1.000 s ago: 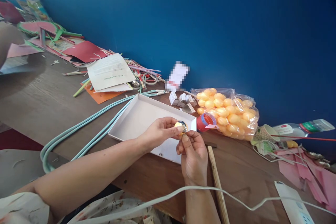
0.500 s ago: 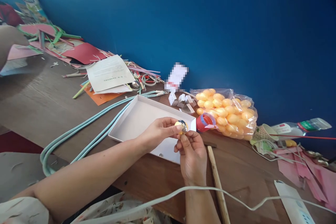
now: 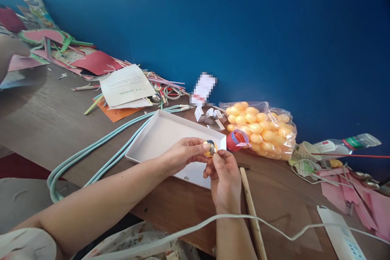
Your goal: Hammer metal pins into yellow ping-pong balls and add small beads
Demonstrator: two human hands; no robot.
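Over the near right part of a shallow white box point(image 3: 141, 138) I hold a small shiny ball point(image 3: 211, 148), mirror-like silver with yellow-orange at its edges. My left hand point(image 3: 182, 153) pinches it from the left between thumb and fingers. At its lower right edge, the thumb and forefinger of my right hand point(image 3: 224, 178) close together against it. Whether a smaller piece sits between those fingertips is hidden. A tiny round metal piece point(image 3: 186, 178) lies in the box below my hands. Just beyond the box's right corner is a red roll with a purple rim point(image 3: 237, 140).
A clear bag of orange balls point(image 3: 265, 130) lies against the blue wall. Light-blue cords point(image 3: 100, 146) loop left of the box. A wooden stick point(image 3: 252, 211), a white cable point(image 3: 268, 226) and a power strip point(image 3: 341, 231) are at right. Papers point(image 3: 126, 87) lie at left.
My hands stay over the box with the ball between them, shifting only very slightly. The ball looks a little turned. The whole view has moved slightly.
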